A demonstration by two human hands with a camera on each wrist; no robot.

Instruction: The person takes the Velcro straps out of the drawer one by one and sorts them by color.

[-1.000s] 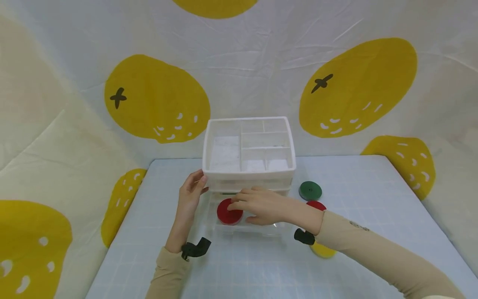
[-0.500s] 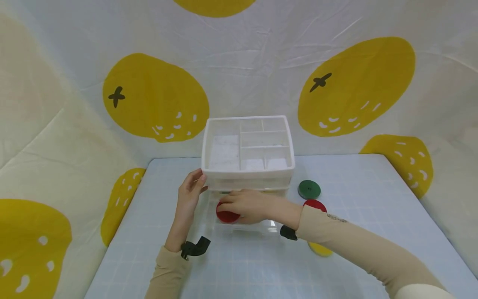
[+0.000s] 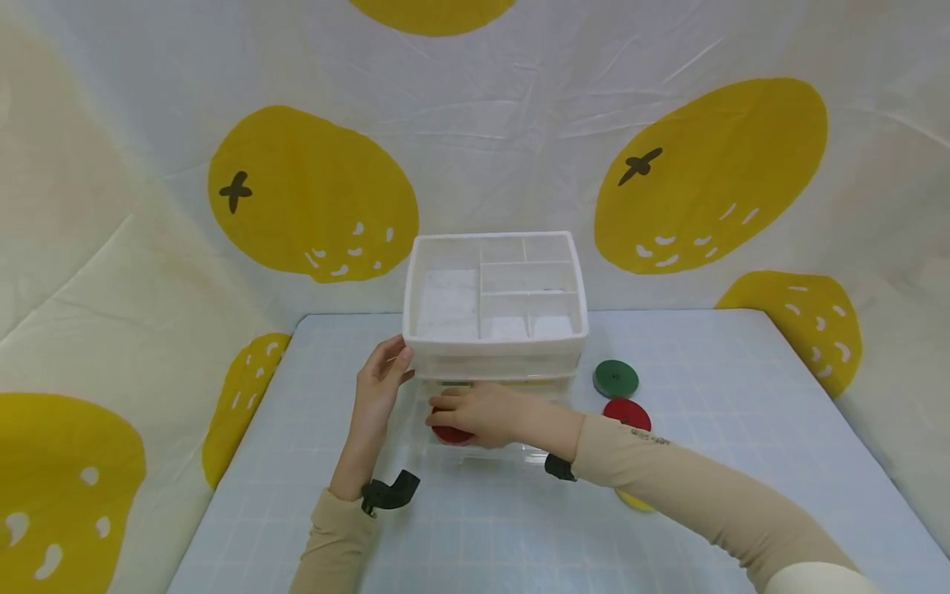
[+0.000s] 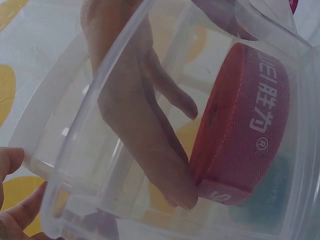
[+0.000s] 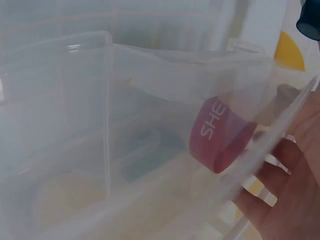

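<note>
A white organizer (image 3: 454, 360) with a divided top stands on the table, and a clear drawer (image 3: 512, 457) juts from its front. In the drawer lies a red roll of woven strap (image 4: 245, 125) with white lettering. My right hand (image 3: 486, 415) is over it from the right; in the left wrist view its fairly straight fingers reach down to the roll's face and edge, not wrapped round it. My left hand (image 3: 380, 381) rests against the organizer's left front corner, fingers along its side and thumb toward the front. The right hand covers much of the roll in the head view.
Right of the organizer lie a green roll (image 3: 615, 379), another red roll (image 3: 627, 412) and a yellow roll (image 3: 634, 501) partly hidden by my right sleeve. A green shape (image 4: 267, 187) shows through the clear plastic. A patterned cloth wall (image 3: 505, 165) closes off the back.
My right hand has moved left and further over the red roll in the drawer, covering more of it. The loose red roll on the table shows more now. My left hand stays in place.
</note>
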